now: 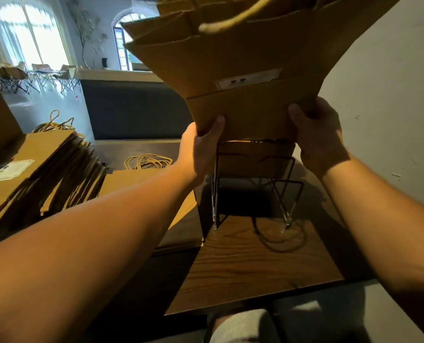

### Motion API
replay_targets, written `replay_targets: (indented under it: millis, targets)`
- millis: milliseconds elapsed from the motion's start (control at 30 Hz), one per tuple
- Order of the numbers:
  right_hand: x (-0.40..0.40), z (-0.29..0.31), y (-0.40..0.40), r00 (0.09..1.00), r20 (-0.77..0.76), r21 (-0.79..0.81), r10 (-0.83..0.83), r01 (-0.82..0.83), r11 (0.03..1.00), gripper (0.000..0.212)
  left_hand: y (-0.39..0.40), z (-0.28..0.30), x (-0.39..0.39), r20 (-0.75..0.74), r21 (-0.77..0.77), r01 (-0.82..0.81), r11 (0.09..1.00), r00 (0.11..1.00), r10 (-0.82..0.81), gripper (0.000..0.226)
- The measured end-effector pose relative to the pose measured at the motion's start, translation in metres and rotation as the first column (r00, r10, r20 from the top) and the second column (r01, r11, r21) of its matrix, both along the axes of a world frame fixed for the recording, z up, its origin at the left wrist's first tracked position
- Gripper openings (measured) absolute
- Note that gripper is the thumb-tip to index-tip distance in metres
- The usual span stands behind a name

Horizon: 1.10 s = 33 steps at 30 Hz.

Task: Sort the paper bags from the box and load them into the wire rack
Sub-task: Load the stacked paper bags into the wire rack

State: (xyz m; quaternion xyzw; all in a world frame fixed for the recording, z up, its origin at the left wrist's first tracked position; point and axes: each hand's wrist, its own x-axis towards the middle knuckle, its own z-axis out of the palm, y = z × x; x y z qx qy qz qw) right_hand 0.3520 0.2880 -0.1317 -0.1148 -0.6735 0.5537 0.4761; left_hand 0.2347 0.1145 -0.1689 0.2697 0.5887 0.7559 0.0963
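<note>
I hold a stack of flat brown paper bags [243, 60] upright in the air, their folded bottoms down and twine handles at the top. My left hand [201, 149] grips the stack's lower left corner, thumb on its front. My right hand [317, 137] grips the lower right corner the same way. Directly below the stack stands the black wire rack [255, 184] on the wooden table [250, 268]. A brown bag sits in the rack's rear slot; its front slots hold nothing that I can see.
A slanted pile of flat bags [50, 174] with twine handles lies at the left. Another flat bag [136, 179] lies between it and the rack. A white wall [391, 95] runs close on the right. A dark bench back [136, 107] stands behind the table.
</note>
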Motion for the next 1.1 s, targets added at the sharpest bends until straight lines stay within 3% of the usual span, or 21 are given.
replay_targets:
  millis: [133,333,467,533,633,767,967,1100]
  targets:
    - [-0.003,0.003,-0.001,1.0,0.004,0.04,-0.021,0.02,0.999,0.016,0.002,0.003,-0.005,0.032,-0.019,0.038,0.999,0.999,-0.037,0.051]
    - [-0.01,0.004,-0.002,0.988,0.047,0.095,-0.148,0.143,0.985,0.031,0.012,0.001,-0.003,0.141,0.023,-0.12,0.993,0.983,0.115,0.065]
    - [-0.011,0.005,0.006,0.926,0.208,0.293,-0.315,0.249,0.923,0.054,0.012,0.001,-0.001,-0.011,-0.077,-0.228,0.971,0.974,0.228,0.057]
    - [-0.009,0.006,0.006,0.913,0.215,0.346,-0.346,0.26,0.901,0.059,0.013,0.001,0.001,-0.071,-0.093,-0.25,0.964,0.967,0.244,0.045]
    - [-0.009,0.006,0.004,0.911,0.188,0.414,-0.367,0.266,0.87,0.058,0.011,-0.001,-0.002,-0.127,-0.146,-0.213,0.966,0.973,0.195,0.05]
    - [-0.008,0.008,0.003,0.898,0.207,0.42,-0.388,0.277,0.864,0.06,0.003,-0.003,-0.008,-0.188,-0.233,-0.13,0.964,0.978,0.087,0.06]
    - [-0.002,0.006,0.008,0.889,0.294,0.42,-0.351,0.21,0.883,0.047,0.001,0.002,-0.008,-0.198,-0.16,-0.098,0.982,0.978,0.065,0.04]
    - [0.0,0.007,0.009,0.892,0.338,0.35,-0.3,0.176,0.92,0.063,0.002,0.004,-0.004,-0.17,-0.125,-0.096,0.988,0.983,0.074,0.036]
